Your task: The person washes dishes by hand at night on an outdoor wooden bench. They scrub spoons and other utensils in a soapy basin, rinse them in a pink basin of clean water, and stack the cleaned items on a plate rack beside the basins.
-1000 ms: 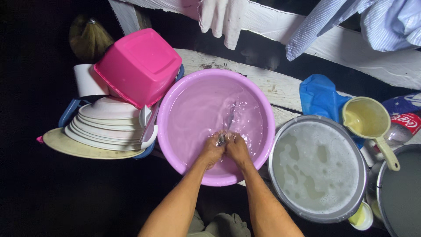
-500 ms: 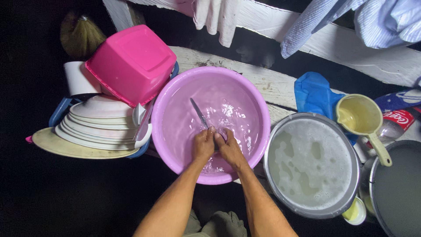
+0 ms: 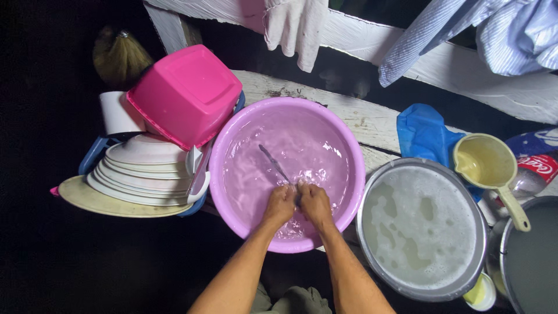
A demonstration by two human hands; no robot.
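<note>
While clasping the handle end of a table knife [image 3: 273, 163] just above the water, presses left hand [image 3: 281, 204] and right hand [image 3: 315, 203] knuckle to knuckle at the near side of the purple basin [image 3: 229, 131]. Keeps the fingers of both curled tight about the handle, though cannot tell exactly how the grip is shared. Points the blade away, slanting toward the basin's far left wall, its tip low over the rippled water.

Looks like rinsing or rubbing the knife clean, a step midway through a wash of dishes. Calls next for a firm hold on the handle, fingers kept off the edge, and a lift clear of the rim before setting down.

Sits with an upturned pink tub [image 3: 185, 93] and a stack of white plates [image 3: 139, 168] touching the basin's left side. Has a metal basin [image 3: 363, 203] of sudsy water just beside its right side, with a yellow scoop [image 3: 485, 163] and blue cloth [image 3: 424, 131] beyond, near the wooden bench's [image 3: 372, 119] far edge.
</note>
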